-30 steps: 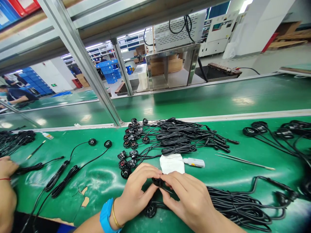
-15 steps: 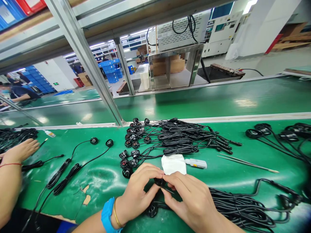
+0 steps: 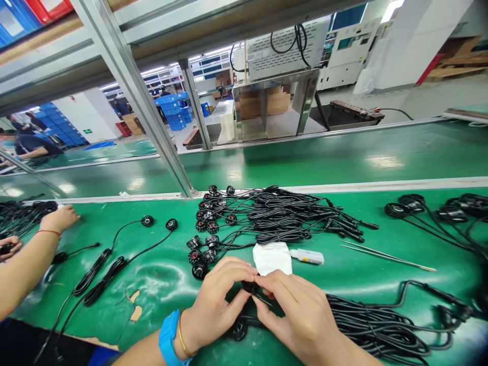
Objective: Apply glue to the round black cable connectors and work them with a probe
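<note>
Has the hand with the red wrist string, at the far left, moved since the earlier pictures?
Yes: the co-worker's bare hand has moved forward and rightward, and now sits about level with the small round black cabled disc, which it was well below earlier.

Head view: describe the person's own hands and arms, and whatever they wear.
The left hand and right hand are bare, with no gloves and no sleeves showing on the forearms. A bright blue wristband and a thin gold bangle circle the left wrist; the right forearm shows no jewellery.
</note>
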### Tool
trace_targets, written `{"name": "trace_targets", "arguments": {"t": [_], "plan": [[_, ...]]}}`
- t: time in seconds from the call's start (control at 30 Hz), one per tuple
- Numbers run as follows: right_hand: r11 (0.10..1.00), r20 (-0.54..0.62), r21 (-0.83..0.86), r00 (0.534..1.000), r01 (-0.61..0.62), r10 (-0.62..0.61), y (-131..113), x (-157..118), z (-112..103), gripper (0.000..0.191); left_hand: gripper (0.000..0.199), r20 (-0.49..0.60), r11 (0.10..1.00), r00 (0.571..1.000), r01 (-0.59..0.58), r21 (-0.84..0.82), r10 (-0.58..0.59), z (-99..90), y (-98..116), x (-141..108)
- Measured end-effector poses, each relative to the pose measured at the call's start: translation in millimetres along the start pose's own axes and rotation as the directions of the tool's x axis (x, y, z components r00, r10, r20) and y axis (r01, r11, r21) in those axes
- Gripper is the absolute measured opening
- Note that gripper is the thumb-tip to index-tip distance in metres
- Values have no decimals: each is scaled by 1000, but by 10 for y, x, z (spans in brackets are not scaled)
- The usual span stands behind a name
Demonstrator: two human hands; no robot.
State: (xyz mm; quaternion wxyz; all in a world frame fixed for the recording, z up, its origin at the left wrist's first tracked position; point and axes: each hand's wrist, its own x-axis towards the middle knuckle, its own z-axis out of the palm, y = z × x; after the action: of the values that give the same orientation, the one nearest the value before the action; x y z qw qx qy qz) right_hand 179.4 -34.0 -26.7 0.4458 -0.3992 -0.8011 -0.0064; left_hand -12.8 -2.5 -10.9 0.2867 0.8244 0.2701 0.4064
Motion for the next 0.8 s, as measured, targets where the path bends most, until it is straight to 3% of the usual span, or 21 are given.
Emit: {"name": "trace_targets", "arguments": {"t": [0.8], "plan": [[1000, -28, 25, 1000, 3, -2, -26, 32, -12, 16, 37, 0, 1000, 1000, -23, 9, 23, -7, 11, 6]]}}
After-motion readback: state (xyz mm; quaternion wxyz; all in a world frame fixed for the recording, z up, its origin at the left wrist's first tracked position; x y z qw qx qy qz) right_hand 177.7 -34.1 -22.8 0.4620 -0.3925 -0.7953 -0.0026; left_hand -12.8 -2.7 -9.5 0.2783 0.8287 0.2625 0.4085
